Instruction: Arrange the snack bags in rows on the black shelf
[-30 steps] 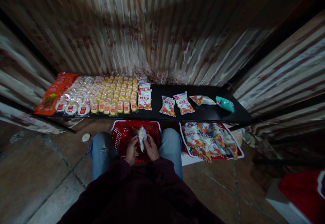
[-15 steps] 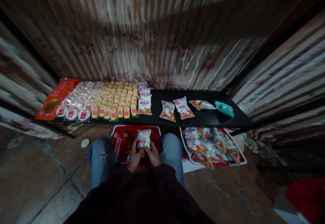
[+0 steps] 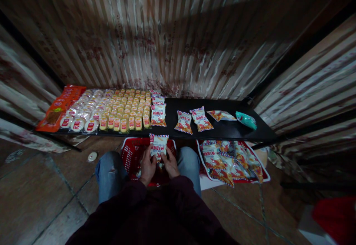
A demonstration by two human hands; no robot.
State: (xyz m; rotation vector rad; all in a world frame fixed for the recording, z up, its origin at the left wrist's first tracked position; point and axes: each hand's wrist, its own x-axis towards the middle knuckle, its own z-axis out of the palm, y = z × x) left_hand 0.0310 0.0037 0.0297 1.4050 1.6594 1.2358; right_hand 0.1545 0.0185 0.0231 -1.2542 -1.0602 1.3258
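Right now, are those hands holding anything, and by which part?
Yes: one snack packet, over the red basket. The left hand grips its lower left corner, the right hand its lower right corner.

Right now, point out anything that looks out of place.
A lone teal foil packet lies tilted at the right end of the black shelf, unlike the neat rows of packets at left. One small round white packet sits stray on the tiled floor.

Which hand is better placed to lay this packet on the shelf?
Probably the right hand: it and the left hand both hold the packet, but the bare shelf lies on the right.
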